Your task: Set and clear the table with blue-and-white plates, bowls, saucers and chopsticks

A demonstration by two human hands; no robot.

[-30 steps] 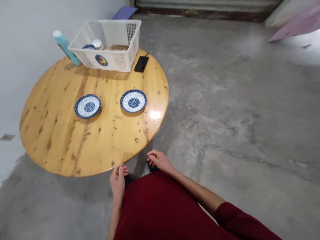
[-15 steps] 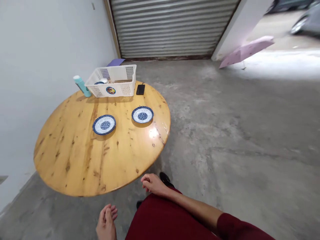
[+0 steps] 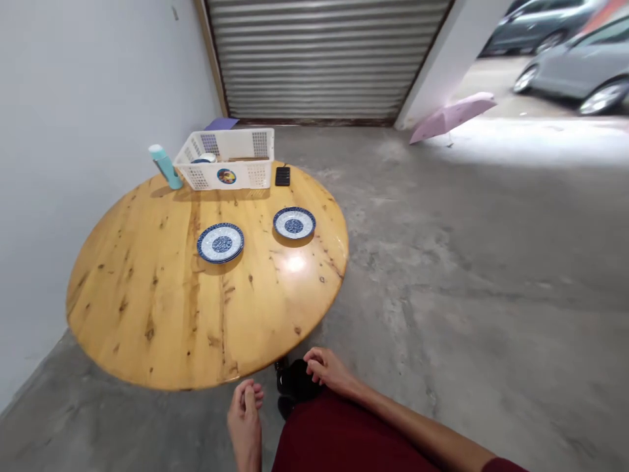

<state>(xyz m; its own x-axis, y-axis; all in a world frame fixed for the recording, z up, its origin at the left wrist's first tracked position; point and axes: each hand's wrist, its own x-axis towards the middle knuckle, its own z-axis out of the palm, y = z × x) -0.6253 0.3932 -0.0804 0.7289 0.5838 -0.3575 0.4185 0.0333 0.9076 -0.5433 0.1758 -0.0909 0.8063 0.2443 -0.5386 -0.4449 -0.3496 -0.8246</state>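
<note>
My left hand [image 3: 247, 414] is just off the near edge of the round wooden table [image 3: 181, 347], its fingers loosely bent and holding nothing I can see. To its right, my right hand [image 3: 327, 368] hovers in front of my body, also empty, with half-curled fingers and the thumb apart. Neither hand touches the table. On the tabletop, a small stack of blue-and-white plates [image 3: 221, 244] lies left of centre. Another blue-and-white plate [image 3: 294, 223] sits to the right, closer to the table's edge.
At the table's back stands a white plastic basket [image 3: 250, 178] with dishes and sticks inside. A turquoise bottle [image 3: 167, 169] leans to its left; a black phone-like object [image 3: 282, 176] lies to its right. Farther off are a roller shutter [image 3: 314, 65], a pink umbrella [image 3: 452, 118] and parked cars [image 3: 584, 65].
The view has turned right, showing more of the cars. My left hand has moved up and right, nearer the table edge and my right hand. The plates stay in place.
</note>
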